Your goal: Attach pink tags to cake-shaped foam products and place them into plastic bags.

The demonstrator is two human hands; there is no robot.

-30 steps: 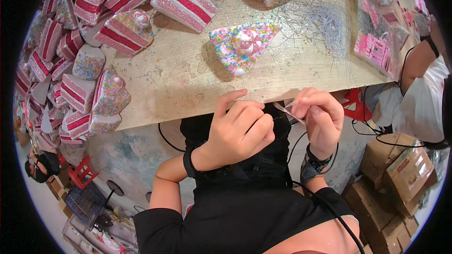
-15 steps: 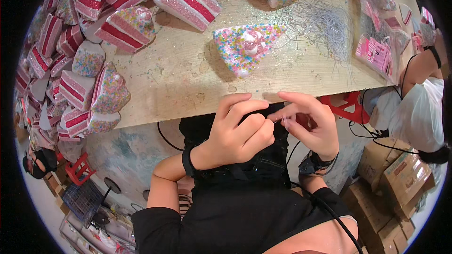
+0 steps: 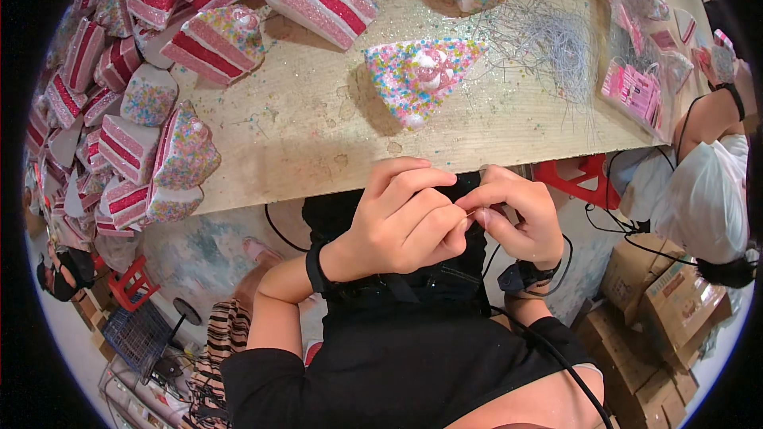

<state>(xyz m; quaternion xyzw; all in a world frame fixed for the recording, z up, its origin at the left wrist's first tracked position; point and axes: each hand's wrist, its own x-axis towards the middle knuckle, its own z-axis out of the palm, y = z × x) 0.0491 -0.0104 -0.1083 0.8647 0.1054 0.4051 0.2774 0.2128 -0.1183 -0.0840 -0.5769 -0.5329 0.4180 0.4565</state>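
My left hand (image 3: 409,221) is closed in a pinch above my lap, just off the table's front edge. My right hand (image 3: 518,214) meets it fingertip to fingertip, thumb and forefinger pressed together. Between the fingertips shows a tiny piece of a thin strand (image 3: 470,212); its ends are hidden and its kind is hard to tell. Beyond the hands, untouched on the wooden table (image 3: 310,131), lies a wedge-shaped imitation cake slice (image 3: 397,83). Coloured sprinkles cover its top, with a pink-and-white swirl on it.
More pink, white and red cake slices (image 3: 211,48) crowd the table's left and far side. A tangle of pale strings (image 3: 560,44) lies at right, beside a clear bag of pink cards (image 3: 632,91). Another person's arm (image 3: 711,115) is at far right. Cardboard boxes (image 3: 675,294) stand below.
My right hand's fingers have closed in, its thumb and forefinger now pinching next to the left fingertips. At lower left, another person's striped clothing and foot have come into view.
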